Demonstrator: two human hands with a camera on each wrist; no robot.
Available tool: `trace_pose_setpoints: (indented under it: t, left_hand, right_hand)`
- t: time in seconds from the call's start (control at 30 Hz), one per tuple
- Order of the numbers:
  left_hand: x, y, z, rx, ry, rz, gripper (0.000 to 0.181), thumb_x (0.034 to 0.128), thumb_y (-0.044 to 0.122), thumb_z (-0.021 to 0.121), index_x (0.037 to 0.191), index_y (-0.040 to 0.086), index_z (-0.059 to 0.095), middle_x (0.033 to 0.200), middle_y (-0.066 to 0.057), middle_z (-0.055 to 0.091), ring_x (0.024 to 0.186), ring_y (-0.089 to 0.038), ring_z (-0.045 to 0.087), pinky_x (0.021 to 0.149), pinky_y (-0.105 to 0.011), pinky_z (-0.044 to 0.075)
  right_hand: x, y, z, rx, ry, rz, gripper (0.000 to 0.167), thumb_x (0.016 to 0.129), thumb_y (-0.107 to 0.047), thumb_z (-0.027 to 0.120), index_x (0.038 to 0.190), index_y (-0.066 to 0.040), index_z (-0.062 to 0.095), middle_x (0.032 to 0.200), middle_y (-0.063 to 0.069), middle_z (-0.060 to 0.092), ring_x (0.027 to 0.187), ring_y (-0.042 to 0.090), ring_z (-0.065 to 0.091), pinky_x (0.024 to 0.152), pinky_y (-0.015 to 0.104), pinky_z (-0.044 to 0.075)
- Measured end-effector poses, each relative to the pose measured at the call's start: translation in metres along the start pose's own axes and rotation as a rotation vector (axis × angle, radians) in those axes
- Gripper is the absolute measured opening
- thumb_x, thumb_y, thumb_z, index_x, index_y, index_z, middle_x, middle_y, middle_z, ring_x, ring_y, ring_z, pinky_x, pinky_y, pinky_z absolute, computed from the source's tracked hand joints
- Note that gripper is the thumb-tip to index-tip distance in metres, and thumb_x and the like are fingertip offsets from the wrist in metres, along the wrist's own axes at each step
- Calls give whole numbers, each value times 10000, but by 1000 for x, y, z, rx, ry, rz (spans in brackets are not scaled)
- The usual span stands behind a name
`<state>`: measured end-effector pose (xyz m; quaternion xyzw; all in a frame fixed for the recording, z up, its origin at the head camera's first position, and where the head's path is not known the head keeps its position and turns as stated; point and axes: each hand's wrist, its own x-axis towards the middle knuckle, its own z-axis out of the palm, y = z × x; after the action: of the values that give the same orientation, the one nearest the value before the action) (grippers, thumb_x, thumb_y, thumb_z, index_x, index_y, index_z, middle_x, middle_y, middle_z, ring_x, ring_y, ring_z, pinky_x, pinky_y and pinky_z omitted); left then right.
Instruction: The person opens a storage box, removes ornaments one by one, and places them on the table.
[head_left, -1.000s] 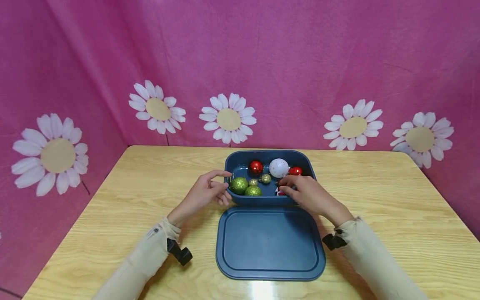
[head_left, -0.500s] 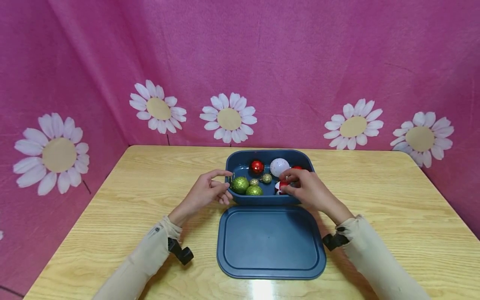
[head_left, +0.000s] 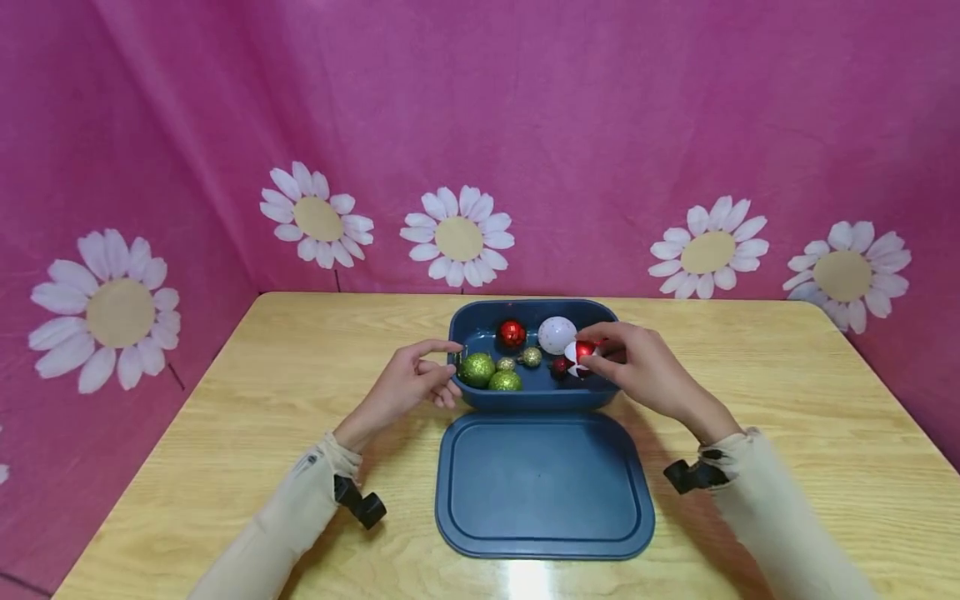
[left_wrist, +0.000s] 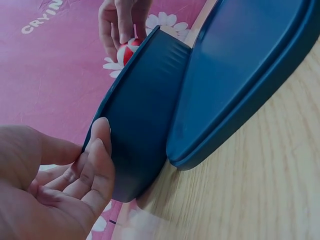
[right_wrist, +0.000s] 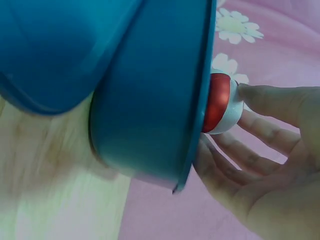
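Observation:
A red-and-white Christmas ball point(head_left: 579, 357) is pinched between the thumb and fingers of my right hand point(head_left: 637, 367), at rim height over the box's right end. The right wrist view shows the ball point(right_wrist: 220, 102) partly behind the box wall. My left hand point(head_left: 412, 379) grips the left rim of the dark blue box point(head_left: 536, 400). Inside the box lie green glitter balls point(head_left: 477, 370), a shiny red ball point(head_left: 512, 334), a white speckled ball point(head_left: 557, 335), small gold balls point(head_left: 531, 357) and a small dark red ball point(head_left: 559, 367).
The matching blue lid point(head_left: 543, 492) lies flat on the wooden table point(head_left: 322, 333), right in front of the box. A pink curtain point(head_left: 525, 125) with white daisies hangs behind and at the sides.
My right hand has picked up the red-and-white ball and moved it up and to the right. The small dark red ball now shows. My left hand stays at the rim.

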<state>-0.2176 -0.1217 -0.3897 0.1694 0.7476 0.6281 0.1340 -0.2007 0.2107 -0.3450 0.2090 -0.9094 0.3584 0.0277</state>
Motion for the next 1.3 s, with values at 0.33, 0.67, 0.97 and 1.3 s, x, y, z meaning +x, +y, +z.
trace_pose_setpoints:
  t: [0.33, 0.67, 0.97, 1.3]
  left_hand:
    - [3, 5, -2, 2, -4, -26, 408, 1013, 22, 547, 1412, -34, 487, 895, -318, 696, 645, -182, 701, 675, -407, 603]
    - [0, 3, -8, 0, -6, -15, 405, 1017, 14, 532, 1409, -67, 475, 870, -313, 695, 631, -160, 687, 641, -329, 592]
    - [1, 3, -11, -27, -21, -7, 408, 1014, 12, 537, 1404, -86, 471, 869, -332, 687, 628, -155, 687, 626, -304, 586]
    - [-1, 0, -15, -27, -13, -5, 413, 1012, 8, 539, 1415, -61, 481, 885, -370, 666, 621, -157, 684, 632, -336, 590]
  right_hand:
    - [-7, 2, -18, -22, 78, 9, 317, 924, -81, 711, 1228, 0, 668, 1150, 144, 658, 952, 252, 625, 836, 476, 571]
    - [-22, 12, -41, -56, 144, 8, 338, 916, -104, 731, 1234, -11, 665, 1146, 145, 684, 973, 277, 677, 823, 436, 574]
    - [-33, 17, -66, -90, 210, 80, 366, 921, -159, 734, 1261, -47, 654, 1169, 142, 673, 1038, 291, 644, 781, 37, 450]
    - [-32, 55, -58, -147, 169, 34, 339, 894, -44, 733, 1209, 47, 646, 1120, 225, 656, 939, 351, 665, 746, 267, 584]
